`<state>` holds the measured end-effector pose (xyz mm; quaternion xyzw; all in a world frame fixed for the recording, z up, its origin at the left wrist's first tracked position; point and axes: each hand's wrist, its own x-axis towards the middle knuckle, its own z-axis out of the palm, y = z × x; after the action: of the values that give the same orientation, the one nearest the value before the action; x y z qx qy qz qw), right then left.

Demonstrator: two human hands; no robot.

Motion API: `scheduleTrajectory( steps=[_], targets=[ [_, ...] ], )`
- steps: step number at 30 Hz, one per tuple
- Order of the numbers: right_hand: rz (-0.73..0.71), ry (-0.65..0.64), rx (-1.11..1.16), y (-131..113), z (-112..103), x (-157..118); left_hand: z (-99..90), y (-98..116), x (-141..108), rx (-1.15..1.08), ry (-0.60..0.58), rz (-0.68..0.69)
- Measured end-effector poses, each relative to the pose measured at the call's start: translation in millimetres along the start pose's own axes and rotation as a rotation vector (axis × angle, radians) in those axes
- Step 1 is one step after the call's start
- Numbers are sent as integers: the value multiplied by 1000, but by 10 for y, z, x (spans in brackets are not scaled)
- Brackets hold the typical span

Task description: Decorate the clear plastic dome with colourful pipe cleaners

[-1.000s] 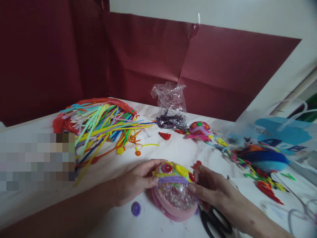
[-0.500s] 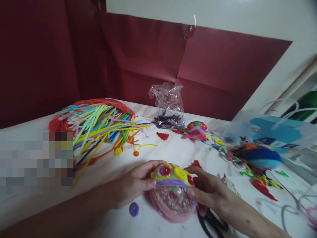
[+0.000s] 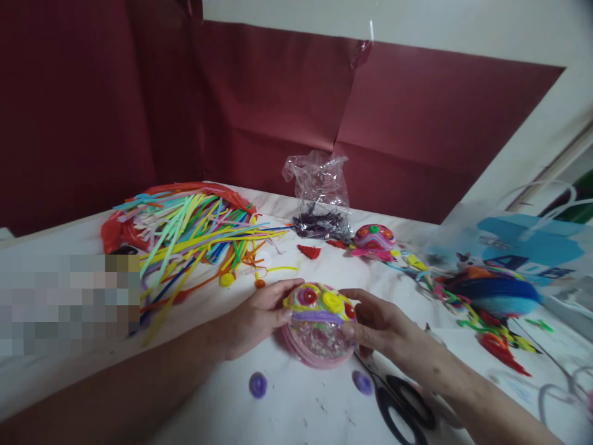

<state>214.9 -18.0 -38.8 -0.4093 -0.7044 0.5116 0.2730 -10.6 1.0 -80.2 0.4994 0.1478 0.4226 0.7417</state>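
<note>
A clear plastic ball (image 3: 322, 343) is partly covered with coiled pipe cleaners. It has red-centred eyes, a yellow coil between them, a purple band below and a pink rim. My left hand (image 3: 266, 315) is closed on its left side, thumb near the purple band. My right hand (image 3: 382, 324) grips the right side, thumb over the clear front. The undersides of both hands' fingers are partly hidden. Nearer me lie two purple pipe-cleaner coils, one at left (image 3: 258, 385) and one at right (image 3: 362, 382). Black-handled scissors (image 3: 402, 405) rest below my right hand.
Loose colourful pipe cleaners (image 3: 185, 228) spread at the left. A clear bag (image 3: 319, 191) with dark strands stands at the back. Behind my right hand sits another pipe-cleaner head (image 3: 374, 240). A blue ball-like piece (image 3: 500, 293) and a carrier bag (image 3: 532, 241) are at the right.
Both hands have moved the ball slightly farther from me, still holding it. The right purple coil and more of the scissors are now uncovered. The view has shifted a little.
</note>
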Motion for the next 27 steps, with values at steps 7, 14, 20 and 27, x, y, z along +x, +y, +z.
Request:
scheduleTrajectory(
  steps=[7, 14, 20, 27],
  targets=[
    [-42, -63, 13, -4, 11, 42, -121, -89, 8, -24, -18, 13],
    [-36, -24, 57, 104, 12, 24, -112, -43, -4, -27, -44, -22],
    [-18, -19, 79, 138, -31, 1, -44, 42, 38, -113, -16, -92],
    [17, 5, 57, -37, 7, -88, -65, 70, 42, -69, 92, -152]
  ],
)
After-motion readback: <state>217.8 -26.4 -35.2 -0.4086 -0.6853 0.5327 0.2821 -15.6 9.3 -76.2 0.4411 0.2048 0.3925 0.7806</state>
